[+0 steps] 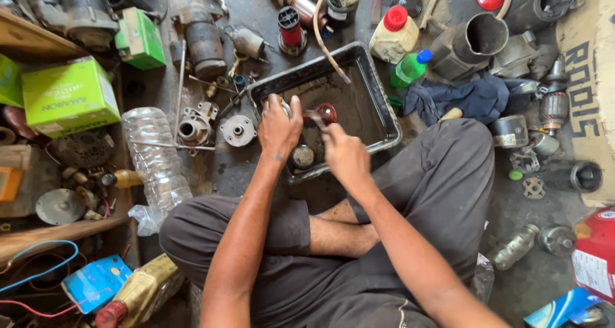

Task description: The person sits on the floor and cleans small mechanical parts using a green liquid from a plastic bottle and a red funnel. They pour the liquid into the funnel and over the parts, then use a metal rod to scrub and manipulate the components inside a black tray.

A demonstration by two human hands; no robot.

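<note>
I sit cross-legged on a workshop floor over a black rectangular tray (378,91) of dark liquid. My left hand (279,126) grips a round metal part at the tray's near left corner. My right hand (343,154) holds a small tool, blurred by motion, whose tip points at that part. Inside the tray lie a red-rimmed round part (327,113) and a grey metal cap (303,156).
Motor housings (205,43), flanges (237,131) and armatures litter the floor. A crushed clear bottle (154,158) lies left, green boxes (69,96) on a wooden shelf. Plastic bottles (393,36) stand behind the tray, a blue cloth (471,97) and more motor parts right.
</note>
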